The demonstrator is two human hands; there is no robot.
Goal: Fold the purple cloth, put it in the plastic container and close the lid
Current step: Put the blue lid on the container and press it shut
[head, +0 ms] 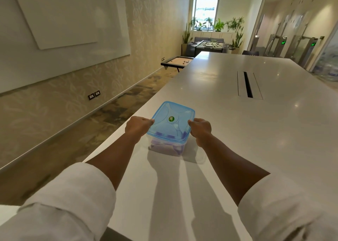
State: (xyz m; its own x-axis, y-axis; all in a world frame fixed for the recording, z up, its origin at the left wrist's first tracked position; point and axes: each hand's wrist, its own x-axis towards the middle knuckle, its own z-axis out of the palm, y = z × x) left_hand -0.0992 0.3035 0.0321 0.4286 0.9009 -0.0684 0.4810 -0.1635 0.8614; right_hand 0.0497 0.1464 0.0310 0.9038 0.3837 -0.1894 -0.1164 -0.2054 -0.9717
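Head view looks down a long white table [237, 127], with the plastic container [165, 146] standing near its left edge. A blue lid [172, 122] sits on top of the container, and a round green sticker [172, 119] marks the lid's middle. Through the clear wall the purple cloth [161, 146] shows inside, bunched low against the bottom; how neatly it is folded is hard to tell through the plastic. Left hand [138, 126] is at the lid's left edge, fingers curled together and closed on the rim. Right hand [200, 128] is at the lid's right edge, fingers likewise curled and clamped on the rim. Rolled white sleeves [73, 200] cover both upper forearms. Beyond the container, farther along the table, a dark cable slot [247, 84] runs lengthwise.
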